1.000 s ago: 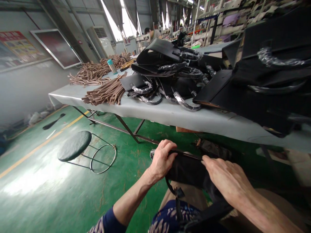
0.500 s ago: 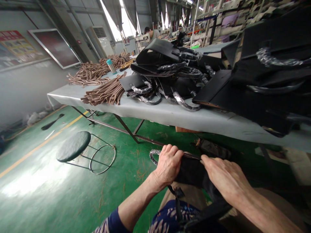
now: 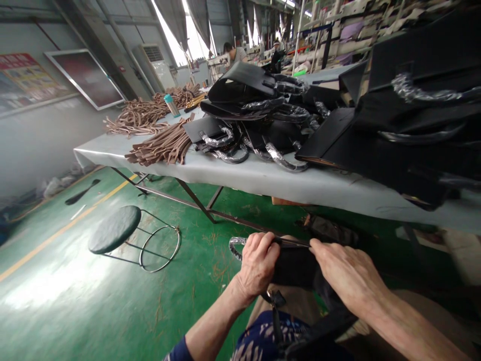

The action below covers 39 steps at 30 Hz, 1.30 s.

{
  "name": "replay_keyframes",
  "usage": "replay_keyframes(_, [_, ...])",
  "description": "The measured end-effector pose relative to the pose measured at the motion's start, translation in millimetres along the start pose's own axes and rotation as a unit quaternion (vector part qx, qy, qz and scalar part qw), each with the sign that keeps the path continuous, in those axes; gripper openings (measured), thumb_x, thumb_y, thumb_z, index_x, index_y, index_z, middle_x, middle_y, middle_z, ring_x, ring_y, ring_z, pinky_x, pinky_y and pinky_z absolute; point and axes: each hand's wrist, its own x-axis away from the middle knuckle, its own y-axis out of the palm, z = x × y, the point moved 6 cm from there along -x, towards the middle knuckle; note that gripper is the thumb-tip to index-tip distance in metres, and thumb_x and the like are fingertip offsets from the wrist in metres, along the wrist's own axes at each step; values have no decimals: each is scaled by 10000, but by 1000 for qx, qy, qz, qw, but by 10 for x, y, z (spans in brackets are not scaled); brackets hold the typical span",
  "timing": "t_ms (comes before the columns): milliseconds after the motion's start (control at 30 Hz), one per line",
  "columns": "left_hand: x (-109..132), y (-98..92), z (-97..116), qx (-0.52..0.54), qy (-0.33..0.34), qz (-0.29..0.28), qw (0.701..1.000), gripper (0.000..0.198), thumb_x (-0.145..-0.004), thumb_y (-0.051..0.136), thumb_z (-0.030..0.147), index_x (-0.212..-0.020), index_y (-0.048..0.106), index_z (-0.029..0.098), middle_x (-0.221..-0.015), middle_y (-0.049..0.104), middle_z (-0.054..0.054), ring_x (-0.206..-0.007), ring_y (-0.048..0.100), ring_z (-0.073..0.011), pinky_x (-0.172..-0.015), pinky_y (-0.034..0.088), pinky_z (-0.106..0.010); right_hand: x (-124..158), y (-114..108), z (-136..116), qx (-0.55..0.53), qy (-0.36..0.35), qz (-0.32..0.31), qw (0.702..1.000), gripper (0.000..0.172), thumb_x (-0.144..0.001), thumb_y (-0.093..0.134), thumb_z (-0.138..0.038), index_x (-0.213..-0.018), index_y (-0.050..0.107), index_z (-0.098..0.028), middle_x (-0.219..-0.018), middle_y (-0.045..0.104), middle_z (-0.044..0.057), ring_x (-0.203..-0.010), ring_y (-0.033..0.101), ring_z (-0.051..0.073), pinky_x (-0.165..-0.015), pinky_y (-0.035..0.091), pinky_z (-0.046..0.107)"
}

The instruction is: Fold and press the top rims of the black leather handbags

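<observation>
Over my lap lies a black bag (image 3: 295,268), its upper edge running between my two hands. My left hand (image 3: 259,263) is closed on the left part of that edge, knuckles up. A plastic-wrapped handle (image 3: 236,246) sticks out just left of it. My right hand (image 3: 343,268) grips the edge farther right, with thumb and fingers pressed together. A black strap with a metal ring hangs below my left hand. The undersides of both hands' fingers are hidden.
Ahead stands a covered table (image 3: 240,173) with a heap of black bags (image 3: 255,87), brown straps (image 3: 165,145) and a turquoise-capped bottle (image 3: 172,105). A round stool (image 3: 116,228) is on the green floor at left. A person (image 3: 235,52) sits in the background.
My left hand has shifted slightly down and left along the bag edge. The wrapped handle beside it sits a little lower. My right hand looks almost unmoved.
</observation>
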Motion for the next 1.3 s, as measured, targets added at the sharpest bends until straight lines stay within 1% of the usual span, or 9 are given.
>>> replay_keyframes(133, [26, -3, 14, 24, 39, 27, 999, 217, -870, 371, 142, -895, 586, 143, -1009, 604, -83, -922, 492, -179, -805, 432, -324, 4, -9, -3, 3, -3, 9, 1000, 245, -878, 357, -140, -873, 594, -202, -712, 690, 72, -679, 663, 256, -490, 309, 287])
replay_keyframes(200, [39, 5, 9, 29, 43, 34, 998, 216, -863, 375, 131, -914, 586, 136, -1020, 602, -90, -927, 492, -180, -816, 439, -326, 2, -5, -1, 5, -5, 12, 1000, 252, -880, 346, -142, -870, 591, -200, -704, 688, 79, -669, 662, 262, -483, 294, 291])
replay_keyframes(400, [48, 52, 6, 31, 42, 9, 999, 249, -870, 345, 141, -908, 591, 131, -964, 605, -100, -882, 505, -177, -795, 463, -319, -9, 25, 14, 7, -8, 22, 1000, 224, -875, 355, -151, -856, 573, -197, -686, 684, 82, -635, 658, 248, -472, 242, 290])
replay_keyframes(567, [29, 30, 5, 19, 34, 19, 999, 234, -868, 359, 138, -910, 589, 138, -1037, 596, -102, -957, 497, -191, -832, 455, -345, -15, 45, 11, 6, -14, 17, 1000, 234, -884, 343, -146, -869, 571, -196, -711, 684, 79, -662, 661, 250, -477, 232, 292])
replay_keyframes(733, [41, 36, 10, 25, 41, 26, 999, 212, -857, 380, 127, -913, 585, 129, -1018, 606, -100, -962, 501, -192, -842, 455, -345, -16, 23, 1, -1, -8, 7, 1000, 244, -892, 330, -145, -863, 567, -198, -727, 687, 66, -696, 662, 264, -489, 213, 288])
replay_keyframes(867, [62, 53, 8, 29, 48, 22, 998, 241, -863, 349, 122, -929, 580, 134, -1016, 606, -104, -963, 511, -185, -862, 454, -355, -13, 17, 0, -8, -10, 16, 1000, 225, -887, 342, -158, -857, 563, -185, -715, 682, 87, -669, 659, 247, -476, 200, 288])
replay_keyframes(1033, [66, 52, 15, 43, 53, 20, 997, 243, -865, 342, 130, -929, 577, 119, -1001, 609, -107, -938, 513, -188, -858, 457, -363, -15, 43, 11, -7, -12, 26, 1000, 221, -892, 345, -168, -857, 562, -194, -698, 682, 71, -657, 659, 228, -480, 205, 285])
replay_keyframes(1167, [64, 58, 1, 41, 51, 17, 998, 267, -865, 321, 123, -923, 581, 124, -995, 606, -113, -921, 515, -186, -839, 469, -359, -17, 31, -1, -5, -16, 30, 999, 225, -887, 349, -164, -856, 570, -189, -704, 681, 81, -664, 657, 236, -485, 236, 292])
replay_keyframes(1300, [52, 62, 2, 36, 62, 11, 997, 268, -859, 332, 120, -952, 583, 117, -1022, 597, -119, -928, 518, -193, -841, 475, -356, -15, 10, -9, 4, -9, 18, 1000, 228, -884, 354, -155, -862, 578, -193, -707, 683, 76, -665, 660, 237, -484, 264, 289])
